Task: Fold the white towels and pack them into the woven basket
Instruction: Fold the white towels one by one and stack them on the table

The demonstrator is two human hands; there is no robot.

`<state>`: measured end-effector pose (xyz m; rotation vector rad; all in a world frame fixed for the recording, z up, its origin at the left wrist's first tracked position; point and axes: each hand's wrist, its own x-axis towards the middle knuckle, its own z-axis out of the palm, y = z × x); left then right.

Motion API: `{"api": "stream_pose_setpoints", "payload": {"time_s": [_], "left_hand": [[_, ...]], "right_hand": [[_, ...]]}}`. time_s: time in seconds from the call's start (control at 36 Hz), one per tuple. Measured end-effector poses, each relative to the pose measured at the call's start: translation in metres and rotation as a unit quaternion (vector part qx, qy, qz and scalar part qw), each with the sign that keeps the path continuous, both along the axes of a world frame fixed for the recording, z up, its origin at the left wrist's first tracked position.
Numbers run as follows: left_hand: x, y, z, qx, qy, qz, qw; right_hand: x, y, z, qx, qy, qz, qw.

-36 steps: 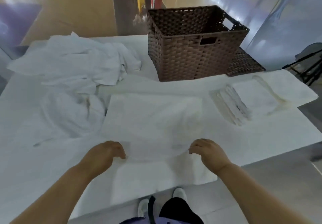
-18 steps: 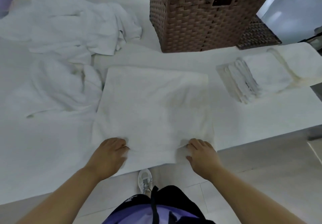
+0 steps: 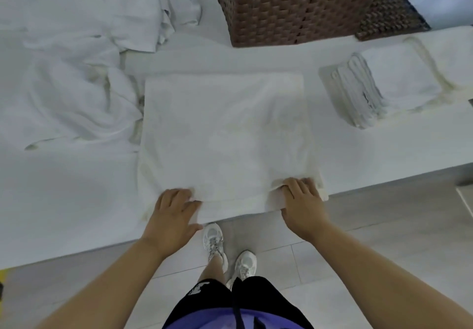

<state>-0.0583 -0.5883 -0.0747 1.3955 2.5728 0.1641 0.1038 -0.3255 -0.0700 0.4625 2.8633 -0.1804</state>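
From the head camera, a white towel (image 3: 222, 136) lies spread flat as a broad rectangle in the middle of the white table (image 3: 64, 200). Its near edge hangs a little over the table's front. The left hand (image 3: 174, 211) grips that near edge at the left corner, with fingers curled on top of the cloth and the thumb at the hanging hem. The right hand (image 3: 302, 206) grips the same edge at the right corner, where the cloth bunches under its fingers.

The brown woven basket (image 3: 302, 6) stands at the far side of the table, beyond the towel and apart from it, and its inside is out of frame. A flat woven panel (image 3: 391, 16) lies just right of the basket. A stack of folded towels (image 3: 378, 88) sits on the right of the table, near the spread towel but not touching it. A heap of loose towels (image 3: 84, 55) covers the far left, reaching the spread towel's left edge. Below the table edge are grey floor tiles and white sneakers (image 3: 213, 241).
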Motion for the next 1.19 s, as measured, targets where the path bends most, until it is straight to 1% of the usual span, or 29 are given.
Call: {"api": "stream_pose_setpoints", "payload": {"time_s": [0.11, 0.19, 0.25, 0.36, 0.44, 0.56, 0.64, 0.69, 0.75, 0.83, 1.03, 1.14, 1.19], "left_hand": [[0.005, 0.0, 0.0, -0.014, -0.013, 0.017, 1.0], [0.008, 0.001, 0.001, -0.006, 0.005, -0.003, 1.0], [0.008, 0.001, 0.003, 0.006, 0.02, -0.008, 1.0], [0.007, 0.001, 0.002, 0.044, 0.056, -0.004, 0.997], [0.006, 0.001, 0.001, 0.059, 0.069, -0.019, 0.996], [0.003, 0.006, 0.008, 0.089, 0.057, -0.004, 0.994], [-0.002, 0.014, 0.026, 0.078, 0.009, 0.034, 0.996], [-0.009, 0.02, 0.043, 0.088, -0.028, 0.077, 0.993], [-0.019, 0.029, 0.063, 0.103, -0.043, 0.119, 0.987], [-0.043, 0.044, 0.096, 0.109, -0.01, 0.135, 0.985], [-0.097, 0.071, 0.203, 0.146, 0.074, 0.133, 0.977], [-0.109, 0.078, 0.269, 0.178, 0.101, 0.156, 0.966], [-0.109, 0.079, 0.295, 0.191, 0.119, 0.155, 0.962]], "right_hand": [[0.004, 0.013, 0.005, -0.025, 0.03, 0.023, 0.999], [0.003, 0.023, 0.009, -0.005, 0.012, 0.031, 0.999], [0.002, 0.028, 0.01, -0.008, 0.01, 0.029, 0.999], [-0.002, 0.035, 0.017, -0.027, 0.035, 0.011, 0.999], [-0.003, 0.042, 0.026, -0.022, 0.059, 0.003, 0.998], [-0.004, 0.051, 0.038, -0.005, 0.057, 0.024, 0.998], [-0.008, 0.06, 0.05, 0.013, 0.058, 0.042, 0.997], [-0.014, 0.066, 0.062, 0.016, 0.071, 0.037, 0.997], [-0.023, 0.073, 0.078, 0.008, 0.095, 0.018, 0.995], [-0.041, 0.084, 0.11, -0.013, 0.138, -0.01, 0.99], [-0.079, 0.111, 0.215, 0.015, 0.228, -0.02, 0.973], [-0.085, 0.123, 0.276, 0.028, 0.269, -0.021, 0.963], [-0.083, 0.128, 0.301, 0.016, 0.29, -0.021, 0.957]]}}
